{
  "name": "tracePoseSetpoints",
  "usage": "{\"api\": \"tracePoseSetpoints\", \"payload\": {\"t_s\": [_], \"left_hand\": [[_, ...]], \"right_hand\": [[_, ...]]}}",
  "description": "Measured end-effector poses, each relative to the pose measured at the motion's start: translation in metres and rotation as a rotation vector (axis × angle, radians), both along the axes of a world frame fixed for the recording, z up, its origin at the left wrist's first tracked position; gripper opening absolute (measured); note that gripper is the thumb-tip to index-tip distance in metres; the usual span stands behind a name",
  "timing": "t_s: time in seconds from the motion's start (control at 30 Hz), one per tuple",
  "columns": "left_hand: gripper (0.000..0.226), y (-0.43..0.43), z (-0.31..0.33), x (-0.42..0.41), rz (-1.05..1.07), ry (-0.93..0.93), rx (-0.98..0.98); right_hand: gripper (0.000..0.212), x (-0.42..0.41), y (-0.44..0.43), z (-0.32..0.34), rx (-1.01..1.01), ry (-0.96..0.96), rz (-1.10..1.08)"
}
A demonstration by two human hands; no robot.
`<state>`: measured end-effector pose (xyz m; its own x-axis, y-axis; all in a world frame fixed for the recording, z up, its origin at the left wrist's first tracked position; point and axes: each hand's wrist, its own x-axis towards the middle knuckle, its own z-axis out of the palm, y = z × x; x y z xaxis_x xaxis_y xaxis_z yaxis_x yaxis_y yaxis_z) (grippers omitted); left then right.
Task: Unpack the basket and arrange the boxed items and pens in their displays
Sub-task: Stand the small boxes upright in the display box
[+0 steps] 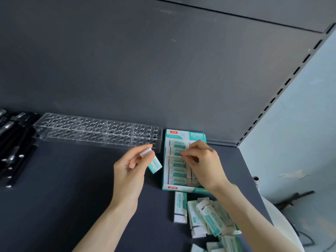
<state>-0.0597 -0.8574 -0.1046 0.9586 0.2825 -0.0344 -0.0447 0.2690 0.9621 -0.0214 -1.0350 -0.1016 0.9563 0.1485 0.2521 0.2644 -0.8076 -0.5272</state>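
Left hand [128, 168] raised over dark shelf [72, 197], thumb + fingers pinched on one small teal-white box [154, 163], tilted, just left of display carton [183, 135]. Right hand [201, 160] inside carton, fingertips pressed together on boxed items in upper rows; exact item gripped can't tell. Carton w/ stacked rows, at shelf's back right. Loose boxes [203, 215] piled near front edge. Clear acrylic pen rack [98, 131] left of carton, black pens [14, 142] at far left.
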Motion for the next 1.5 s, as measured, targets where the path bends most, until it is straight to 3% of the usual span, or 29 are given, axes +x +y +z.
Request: {"api": "tracePoseSetpoints", "payload": {"t_s": [0.2,0.3,0.37,0.47,0.63,0.77,1.0,1.07,1.13,1.27,1.5], "left_hand": [[0.015,-0.004,-0.002,-0.002,-0.003,-0.025,0.011],[0.011,-0.003,-0.002,-0.001,-0.010,-0.038,0.000],[0.009,-0.002,-0.002,0.000,-0.024,-0.040,-0.024],[0.007,-0.005,-0.001,-0.001,-0.071,-0.047,-0.035],[0.019,-0.008,0.001,-0.004,-0.124,-0.103,0.050],[0.023,-0.006,-0.001,-0.005,-0.150,-0.088,0.261],[0.101,-0.006,-0.009,-0.010,-0.396,0.103,0.665],[0.111,-0.006,-0.010,-0.010,-0.431,0.104,0.729],[0.107,-0.007,-0.010,-0.010,-0.437,0.072,0.745],[0.074,-0.008,-0.010,-0.011,-0.424,-0.026,0.768],[0.072,-0.008,-0.013,-0.009,-0.397,-0.039,0.777]], "right_hand": [[0.016,-0.002,-0.002,0.002,-0.011,0.039,0.012],[0.013,-0.010,-0.002,0.011,0.276,0.042,-0.005],[0.014,-0.017,-0.001,0.020,0.491,0.145,0.029],[0.028,-0.030,0.003,0.027,0.627,0.258,0.161],[0.037,-0.040,0.005,0.030,0.496,0.028,0.186],[0.028,-0.038,-0.003,0.028,0.423,-0.079,0.194],[0.018,-0.028,-0.040,0.016,0.140,-0.151,-0.094],[0.017,-0.026,-0.044,0.015,0.081,-0.177,-0.126],[0.016,-0.025,-0.046,0.015,0.039,-0.182,-0.146],[0.016,-0.017,-0.042,0.011,-0.083,-0.133,-0.147],[0.015,-0.008,-0.034,0.004,-0.194,-0.094,-0.099]]}}
